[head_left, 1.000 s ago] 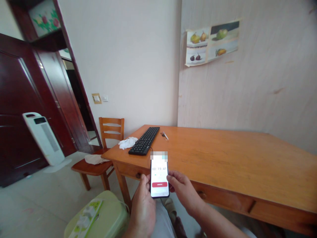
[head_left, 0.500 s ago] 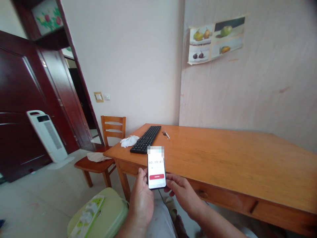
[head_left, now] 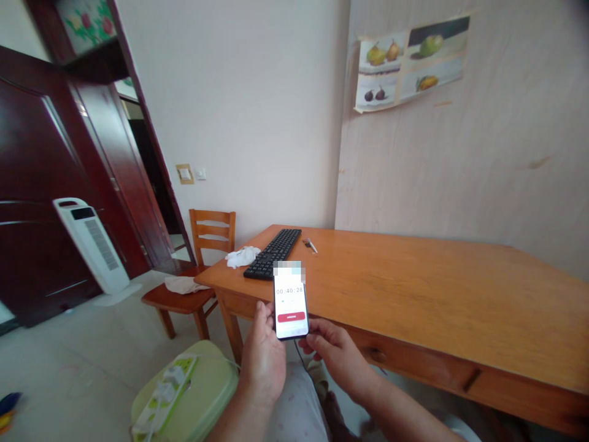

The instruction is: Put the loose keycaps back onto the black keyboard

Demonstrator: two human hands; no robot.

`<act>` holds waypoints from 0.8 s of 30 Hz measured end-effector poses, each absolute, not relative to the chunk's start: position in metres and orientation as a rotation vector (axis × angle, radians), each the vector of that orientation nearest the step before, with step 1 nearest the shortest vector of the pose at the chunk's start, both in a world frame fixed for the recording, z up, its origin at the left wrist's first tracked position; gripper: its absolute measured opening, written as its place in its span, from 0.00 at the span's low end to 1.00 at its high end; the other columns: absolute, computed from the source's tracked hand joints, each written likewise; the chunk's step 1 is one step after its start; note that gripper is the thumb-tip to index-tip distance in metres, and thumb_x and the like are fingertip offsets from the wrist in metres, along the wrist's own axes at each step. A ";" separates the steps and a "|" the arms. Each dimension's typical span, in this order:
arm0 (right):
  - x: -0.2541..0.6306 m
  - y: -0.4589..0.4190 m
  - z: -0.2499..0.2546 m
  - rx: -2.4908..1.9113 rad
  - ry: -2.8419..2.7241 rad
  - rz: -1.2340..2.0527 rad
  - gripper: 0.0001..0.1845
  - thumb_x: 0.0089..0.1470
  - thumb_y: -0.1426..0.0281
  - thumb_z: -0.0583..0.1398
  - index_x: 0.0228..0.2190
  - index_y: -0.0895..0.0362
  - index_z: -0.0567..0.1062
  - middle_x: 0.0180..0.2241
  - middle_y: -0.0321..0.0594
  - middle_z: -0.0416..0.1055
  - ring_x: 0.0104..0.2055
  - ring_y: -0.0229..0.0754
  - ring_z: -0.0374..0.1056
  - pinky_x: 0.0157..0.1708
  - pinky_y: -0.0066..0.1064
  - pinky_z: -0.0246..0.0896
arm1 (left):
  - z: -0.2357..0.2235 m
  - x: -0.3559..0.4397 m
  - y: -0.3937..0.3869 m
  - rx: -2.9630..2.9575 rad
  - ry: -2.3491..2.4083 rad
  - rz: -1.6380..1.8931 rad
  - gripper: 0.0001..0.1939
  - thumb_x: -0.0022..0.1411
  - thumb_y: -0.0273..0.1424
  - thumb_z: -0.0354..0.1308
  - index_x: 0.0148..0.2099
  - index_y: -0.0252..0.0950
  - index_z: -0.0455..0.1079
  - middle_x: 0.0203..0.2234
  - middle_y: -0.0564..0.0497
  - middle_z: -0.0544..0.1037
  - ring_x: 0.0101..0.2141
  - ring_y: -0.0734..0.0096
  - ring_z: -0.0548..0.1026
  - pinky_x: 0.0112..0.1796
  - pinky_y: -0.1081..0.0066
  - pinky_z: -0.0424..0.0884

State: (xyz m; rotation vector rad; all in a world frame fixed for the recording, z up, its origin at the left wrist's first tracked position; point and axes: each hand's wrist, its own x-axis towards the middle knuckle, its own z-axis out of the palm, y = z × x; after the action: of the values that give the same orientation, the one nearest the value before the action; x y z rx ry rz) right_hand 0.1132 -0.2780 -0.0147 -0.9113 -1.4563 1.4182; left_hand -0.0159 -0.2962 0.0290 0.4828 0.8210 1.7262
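While the phone (head_left: 291,307) sits between grips | left hand (head_left: 264,356) clamped on left edge | right hand (head_left: 338,356) pinching lower-right corner

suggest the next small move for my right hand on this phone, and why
I'd probably slide the right hand slightly up and inward, bringing its thumb over the red button. The phone is lit and facing you, the left hand supports its left side, and the right thumb sits by the lower right corner, just below the button.
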 end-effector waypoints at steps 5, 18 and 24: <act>0.113 -0.280 -0.012 -0.926 -1.446 1.410 0.15 0.50 0.65 0.58 0.38 0.58 0.77 0.29 0.39 0.73 0.31 0.39 0.65 0.31 0.30 0.57 | 0.029 -0.016 -0.296 0.481 0.810 1.732 0.17 0.63 0.42 0.54 0.44 0.33 0.70 0.35 0.47 0.78 0.38 0.63 0.77 0.38 0.67 0.72; 0.113 -0.282 -0.013 -0.962 -1.441 1.420 0.19 0.49 0.60 0.60 0.40 0.57 0.78 0.30 0.40 0.74 0.32 0.41 0.66 0.31 0.32 0.58 | 0.023 -0.016 -0.295 0.516 0.807 1.725 0.21 0.61 0.45 0.56 0.46 0.32 0.70 0.36 0.47 0.79 0.39 0.63 0.77 0.39 0.67 0.71; 0.113 -0.280 -0.019 -0.918 -1.471 1.445 0.19 0.52 0.64 0.57 0.43 0.57 0.76 0.30 0.40 0.73 0.31 0.40 0.65 0.30 0.31 0.57 | 0.021 -0.016 -0.297 0.538 0.831 1.721 0.22 0.60 0.46 0.57 0.45 0.32 0.71 0.35 0.47 0.79 0.36 0.64 0.77 0.39 0.66 0.71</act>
State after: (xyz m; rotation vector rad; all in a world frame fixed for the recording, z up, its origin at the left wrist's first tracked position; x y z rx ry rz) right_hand 0.1134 -0.2797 -0.0186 -0.9184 -1.4713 1.4448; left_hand -0.0164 -0.2967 0.0211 0.5380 0.8311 1.7208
